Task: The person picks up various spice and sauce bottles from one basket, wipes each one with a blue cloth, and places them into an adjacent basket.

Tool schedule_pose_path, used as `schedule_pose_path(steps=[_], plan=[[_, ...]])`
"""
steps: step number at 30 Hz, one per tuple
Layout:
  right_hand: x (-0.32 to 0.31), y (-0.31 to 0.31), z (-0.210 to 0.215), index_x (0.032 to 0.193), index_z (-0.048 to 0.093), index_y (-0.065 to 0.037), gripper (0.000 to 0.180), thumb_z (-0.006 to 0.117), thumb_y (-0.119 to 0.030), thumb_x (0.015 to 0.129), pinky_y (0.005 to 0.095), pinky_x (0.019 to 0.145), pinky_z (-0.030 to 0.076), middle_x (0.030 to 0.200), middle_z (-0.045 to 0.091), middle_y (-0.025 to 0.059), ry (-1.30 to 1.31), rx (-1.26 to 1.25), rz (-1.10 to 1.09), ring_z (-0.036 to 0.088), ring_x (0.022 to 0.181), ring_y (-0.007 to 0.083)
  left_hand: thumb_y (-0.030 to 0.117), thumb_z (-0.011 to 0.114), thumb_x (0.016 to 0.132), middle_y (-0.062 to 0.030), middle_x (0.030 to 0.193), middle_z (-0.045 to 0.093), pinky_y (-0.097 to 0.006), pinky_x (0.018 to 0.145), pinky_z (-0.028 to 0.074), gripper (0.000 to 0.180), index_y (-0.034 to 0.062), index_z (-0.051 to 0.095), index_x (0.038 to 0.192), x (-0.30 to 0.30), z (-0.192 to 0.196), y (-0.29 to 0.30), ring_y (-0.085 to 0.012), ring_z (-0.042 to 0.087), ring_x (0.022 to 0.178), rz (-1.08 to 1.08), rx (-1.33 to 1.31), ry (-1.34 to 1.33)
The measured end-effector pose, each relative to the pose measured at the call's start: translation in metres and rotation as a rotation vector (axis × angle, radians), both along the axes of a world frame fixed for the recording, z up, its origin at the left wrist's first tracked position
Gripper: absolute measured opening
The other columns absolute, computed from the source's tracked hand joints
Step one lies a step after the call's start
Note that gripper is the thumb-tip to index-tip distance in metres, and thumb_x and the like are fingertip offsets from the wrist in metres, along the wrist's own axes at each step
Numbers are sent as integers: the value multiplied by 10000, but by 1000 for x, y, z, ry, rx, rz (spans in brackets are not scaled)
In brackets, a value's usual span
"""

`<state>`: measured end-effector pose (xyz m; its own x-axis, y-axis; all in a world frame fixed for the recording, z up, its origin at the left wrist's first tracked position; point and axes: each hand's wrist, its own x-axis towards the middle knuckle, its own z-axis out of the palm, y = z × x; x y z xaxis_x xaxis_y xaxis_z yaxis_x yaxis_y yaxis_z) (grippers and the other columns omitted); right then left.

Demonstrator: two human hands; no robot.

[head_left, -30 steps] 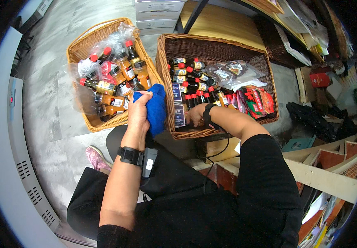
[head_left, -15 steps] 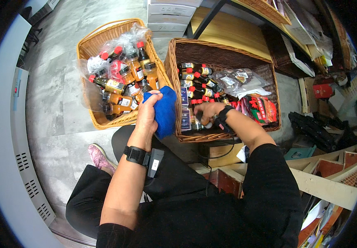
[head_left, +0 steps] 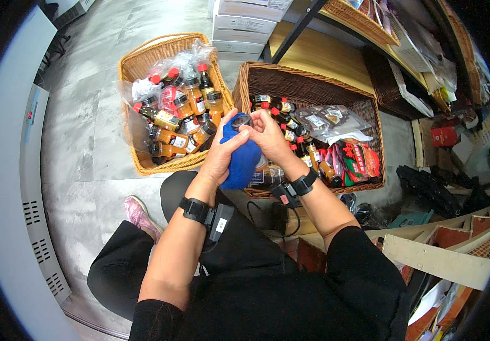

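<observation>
In the head view, the left hand (head_left: 220,152) is wrapping a blue cloth (head_left: 241,160) around a small bottle (head_left: 241,121), its fingers pressed closed on the cloth from the left side. The right hand (head_left: 267,133) is pinching the dark top of the bottle, which is sticking out just above the cloth, between both hands. They are hovering above the near rim of the dark wicker basket (head_left: 313,85), beside the light wicker basket (head_left: 143,59) of bagged bottles.
</observation>
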<state>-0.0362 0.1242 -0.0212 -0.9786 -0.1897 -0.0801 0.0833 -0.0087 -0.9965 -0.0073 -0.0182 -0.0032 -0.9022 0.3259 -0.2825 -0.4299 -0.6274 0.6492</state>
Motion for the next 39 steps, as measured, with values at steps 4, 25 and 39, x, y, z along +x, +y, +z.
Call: schedule_pose_path(steps=[4,25,39], plan=[[16,-11,14,1125,493,-1,317,506,-231,908,240,767,417,927,514,34,65,100,146,502,860,109,168,664,796,-64,1052,544,-284,779,475,377,83,491,1121,0,-5,-11,-155,544,920,109,-134,33],[39,21,16,1118,556,-25,511,712,-301,717,319,769,477,1005,628,144,248,619,209,619,898,255,282,541,883,-73,960,602,-241,770,433,300,25,591,1031,-9,-13,-6,-111,551,843,384,-695,474],[51,29,35,1017,454,-69,349,682,-155,767,252,683,458,830,575,16,53,228,369,551,766,72,396,500,894,-52,877,596,-266,692,484,341,70,558,973,-8,-16,-14,-139,576,776,-82,-143,-90]])
